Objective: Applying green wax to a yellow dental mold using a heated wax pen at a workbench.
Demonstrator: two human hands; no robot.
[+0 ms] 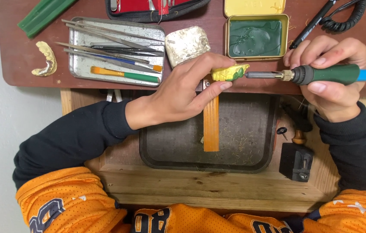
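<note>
My left hand point(187, 88) pinches a small yellow dental cast point(228, 72) with green wax on it, held over the edge of the brown desk point(14, 47). My right hand point(331, 73) grips a green-handled heated wax tool point(321, 74) like a pen. Its metal tip point(258, 74) points left and touches the right end of the cast. An orange wooden peg point(211, 123) juts toward me just under the cast.
A metal tray point(77, 64) holds several files and a brush. A yellow tooth model point(47, 58) lies at left. A tin of green wax point(256, 36), a white block point(187, 43), a green stick point(45, 15) and a dark catch tray point(243, 129) lie around.
</note>
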